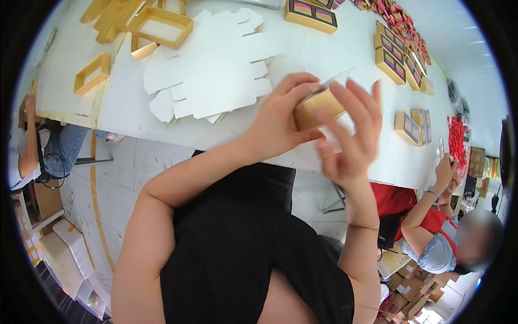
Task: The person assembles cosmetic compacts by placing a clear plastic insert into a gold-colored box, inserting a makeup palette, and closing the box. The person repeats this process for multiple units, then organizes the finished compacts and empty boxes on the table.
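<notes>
My left hand (283,116) grips a small gold cardboard box (318,106) above the front edge of the white table (124,102). My right hand (350,137) is on the box's right side, fingers spread over it and blurred by motion. A clear film or lid seems to cover the box top. Flat white die-cut cardboard sheets (216,65) lie on the table just left of my hands.
Empty gold box frames (161,26) lie at the table's far left. Finished boxes with dark windowed lids (312,13) stand at the back and right (408,127). A person in red (431,216) sits at my right, another person (32,146) at the left. Cartons are stacked on the floor.
</notes>
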Action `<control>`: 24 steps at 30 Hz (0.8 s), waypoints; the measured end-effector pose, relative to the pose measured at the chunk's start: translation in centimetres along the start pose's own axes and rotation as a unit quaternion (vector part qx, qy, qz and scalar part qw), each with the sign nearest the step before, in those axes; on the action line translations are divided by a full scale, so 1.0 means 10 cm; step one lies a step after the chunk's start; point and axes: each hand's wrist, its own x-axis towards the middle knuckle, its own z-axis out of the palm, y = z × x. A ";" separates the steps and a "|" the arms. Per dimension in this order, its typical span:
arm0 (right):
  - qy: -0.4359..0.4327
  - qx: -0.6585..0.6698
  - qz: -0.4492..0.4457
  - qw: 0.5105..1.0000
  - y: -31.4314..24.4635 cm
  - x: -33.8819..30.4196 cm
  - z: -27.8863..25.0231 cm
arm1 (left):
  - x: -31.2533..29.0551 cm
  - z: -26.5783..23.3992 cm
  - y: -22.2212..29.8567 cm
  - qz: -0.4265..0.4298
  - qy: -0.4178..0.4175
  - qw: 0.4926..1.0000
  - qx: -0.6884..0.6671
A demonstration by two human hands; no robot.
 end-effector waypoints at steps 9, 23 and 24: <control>-0.002 -0.047 0.025 0.999 -0.11 -0.15 0.13 | -0.21 -0.21 0.01 0.159 0.108 0.975 0.110; 0.180 0.481 0.145 0.846 0.06 -0.37 0.18 | 0.11 -0.41 0.06 0.197 -0.030 0.974 -0.105; 0.236 0.533 0.194 0.789 0.07 -0.34 0.16 | 0.13 -0.41 0.07 0.200 -0.034 0.975 -0.089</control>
